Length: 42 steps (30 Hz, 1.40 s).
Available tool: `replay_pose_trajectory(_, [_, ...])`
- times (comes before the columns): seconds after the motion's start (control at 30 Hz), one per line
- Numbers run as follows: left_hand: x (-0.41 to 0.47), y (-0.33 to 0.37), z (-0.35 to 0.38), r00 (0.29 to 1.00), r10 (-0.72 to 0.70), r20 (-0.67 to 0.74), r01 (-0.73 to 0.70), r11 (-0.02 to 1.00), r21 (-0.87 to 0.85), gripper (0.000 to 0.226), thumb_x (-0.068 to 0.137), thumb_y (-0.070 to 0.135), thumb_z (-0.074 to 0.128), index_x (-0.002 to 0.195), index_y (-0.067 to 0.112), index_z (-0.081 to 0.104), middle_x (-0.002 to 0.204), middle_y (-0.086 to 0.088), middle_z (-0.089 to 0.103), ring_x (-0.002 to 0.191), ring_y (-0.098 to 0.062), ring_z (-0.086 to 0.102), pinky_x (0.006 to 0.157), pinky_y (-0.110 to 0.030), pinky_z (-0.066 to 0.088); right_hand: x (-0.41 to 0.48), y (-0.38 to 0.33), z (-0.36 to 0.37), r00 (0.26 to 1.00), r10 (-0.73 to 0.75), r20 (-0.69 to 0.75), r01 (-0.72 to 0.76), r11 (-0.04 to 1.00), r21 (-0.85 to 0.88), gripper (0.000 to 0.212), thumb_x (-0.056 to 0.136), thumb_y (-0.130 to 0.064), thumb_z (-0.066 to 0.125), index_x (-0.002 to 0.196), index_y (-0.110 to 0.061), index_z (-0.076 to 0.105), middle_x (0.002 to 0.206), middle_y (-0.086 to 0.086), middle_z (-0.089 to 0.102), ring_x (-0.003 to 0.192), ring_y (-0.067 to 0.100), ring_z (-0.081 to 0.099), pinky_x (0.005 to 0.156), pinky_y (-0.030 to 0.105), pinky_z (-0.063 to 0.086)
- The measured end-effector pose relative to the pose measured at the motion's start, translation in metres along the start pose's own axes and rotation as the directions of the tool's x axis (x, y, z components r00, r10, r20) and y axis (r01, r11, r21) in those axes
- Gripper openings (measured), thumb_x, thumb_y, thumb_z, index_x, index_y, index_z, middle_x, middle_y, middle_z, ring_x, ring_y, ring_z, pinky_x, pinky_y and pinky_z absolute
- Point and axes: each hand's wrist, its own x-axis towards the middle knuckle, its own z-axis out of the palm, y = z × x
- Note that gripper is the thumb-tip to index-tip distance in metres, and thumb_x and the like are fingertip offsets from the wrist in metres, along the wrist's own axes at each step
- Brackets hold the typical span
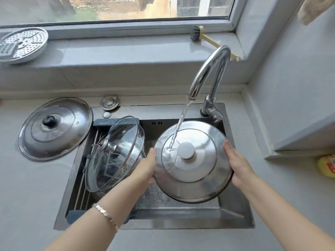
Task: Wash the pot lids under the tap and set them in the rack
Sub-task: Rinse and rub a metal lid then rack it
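Both hands, left hand (145,169) and right hand (237,167), grip opposite rims of the steel lid (194,163) under the running tap (208,73), centre right of frame.

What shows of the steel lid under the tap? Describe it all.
The steel lid is round, shiny, stepped in rings, with a white knob at centre. It is tilted over the sink, knob side up. Water from the tap lands beside the knob. The left hand and right hand grip opposite edges.
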Motion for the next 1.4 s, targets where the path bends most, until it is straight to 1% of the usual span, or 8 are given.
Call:
replay_pose_trajectory(0.27, [-0.003, 0.032, -0.027, 0.979, 0.169, -0.110, -0.176, 0.983, -0.055, 0.046, 0.094, 0.043, 0.044, 0.113, 0.004, 0.059, 0.097, -0.010, 0.063, 0.081, -0.023, 0.057, 0.066, -0.029, 0.045, 0.006, 0.032, 0.013, 0.960, 0.249, 0.130, -0.276, 0.926, 0.258, 0.061, 0.087, -0.064, 0.027, 0.107, -0.019, 0.063, 0.088, 0.005, 0.075, 0.081, 0.019, 0.071, 0.067, 0.033, 0.058])
replay_pose_trajectory(0.47, [-0.019, 0.055, -0.049, 0.842, 0.461, -0.280, -0.481, 0.876, -0.005, 0.055, 0.076, 0.051, 0.061, 0.098, 0.002, 0.059, 0.087, -0.014, 0.062, 0.078, -0.025, 0.058, 0.087, -0.053, 0.049, 0.027, 0.051, 0.070, 0.919, 0.308, 0.247, -0.353, 0.921, 0.163, 0.062, 0.092, -0.058, 0.024, 0.118, -0.013, 0.057, 0.110, 0.007, 0.069, 0.100, 0.017, 0.066, 0.090, 0.031, 0.051])
replay_pose_trajectory(0.67, [-0.031, 0.062, -0.047, 0.738, 0.586, -0.334, -0.591, 0.801, 0.099, 0.029, 0.085, 0.036, 0.062, 0.080, 0.007, 0.058, 0.071, -0.009, 0.057, 0.066, -0.020, 0.054, 0.064, -0.036, 0.044, 0.047, 0.050, 0.110, 0.889, 0.425, 0.171, -0.394, 0.900, -0.184, 0.057, 0.096, -0.053, 0.029, 0.117, -0.006, 0.052, 0.110, 0.013, 0.061, 0.106, 0.031, 0.060, 0.077, 0.038, 0.052])
replay_pose_trajectory(0.8, [-0.027, 0.077, -0.024, 0.728, 0.637, -0.255, -0.595, 0.771, 0.228, 0.031, 0.085, 0.031, 0.061, 0.068, 0.010, 0.045, 0.065, -0.009, 0.045, 0.061, -0.021, 0.043, 0.058, -0.036, 0.037, 0.056, 0.044, 0.088, 0.955, 0.278, 0.103, -0.107, 0.650, -0.753, 0.028, 0.095, -0.029, 0.041, 0.090, -0.004, 0.054, 0.076, 0.012, 0.056, 0.059, 0.022, 0.053, 0.050, 0.024, 0.038])
replay_pose_trajectory(1.0, [-0.020, 0.094, 0.031, 0.790, 0.612, -0.035, -0.518, 0.698, 0.495, 0.035, 0.088, 0.028, 0.055, 0.063, 0.014, 0.034, 0.061, 0.000, 0.039, 0.055, -0.018, 0.038, 0.048, -0.029, 0.026, 0.064, 0.018, 0.029, 1.000, -0.005, 0.000, 0.003, 0.452, -0.892, 0.036, 0.089, -0.015, 0.047, 0.122, -0.003, 0.057, 0.112, 0.013, 0.062, 0.105, 0.024, 0.057, 0.087, 0.027, 0.041])
replay_pose_trajectory(1.13, [-0.022, 0.092, 0.052, 0.776, 0.620, 0.112, -0.578, 0.629, 0.521, 0.020, 0.090, 0.025, 0.049, 0.076, 0.011, 0.047, 0.075, -0.005, 0.053, 0.068, -0.026, 0.050, 0.060, -0.031, 0.041, 0.074, -0.008, 0.020, 0.989, -0.139, -0.052, 0.046, 0.620, -0.783, 0.056, 0.090, -0.014, 0.049, 0.141, -0.001, 0.031, 0.142, 0.016, 0.042, 0.129, 0.026, 0.043, 0.102, 0.033, 0.036])
replay_pose_trajectory(1.3, [-0.027, 0.080, 0.046, 0.732, 0.670, 0.126, -0.625, 0.586, 0.516, 0.023, 0.089, 0.029, 0.053, 0.074, 0.016, 0.043, 0.070, 0.004, 0.045, 0.065, -0.017, 0.044, 0.057, -0.029, 0.034, 0.093, -0.033, 0.041, 0.972, -0.169, -0.160, 0.076, 0.881, -0.467, 0.018, 0.083, 0.004, 0.041, 0.080, -0.011, 0.049, 0.070, 0.006, 0.043, 0.072, 0.022, 0.042, 0.068, 0.032, 0.034])
replay_pose_trajectory(1.4, [-0.026, 0.072, 0.034, 0.724, 0.684, 0.084, -0.633, 0.611, 0.475, 0.029, 0.087, 0.028, 0.055, 0.066, 0.017, 0.039, 0.062, 0.005, 0.042, 0.056, -0.013, 0.038, 0.051, -0.028, 0.029, 0.095, -0.035, 0.057, 0.966, -0.155, -0.207, 0.065, 0.921, -0.385, 0.032, 0.083, 0.006, 0.039, 0.104, -0.014, 0.053, 0.068, 0.002, 0.038, 0.072, 0.021, 0.041, 0.072, 0.031, 0.038])
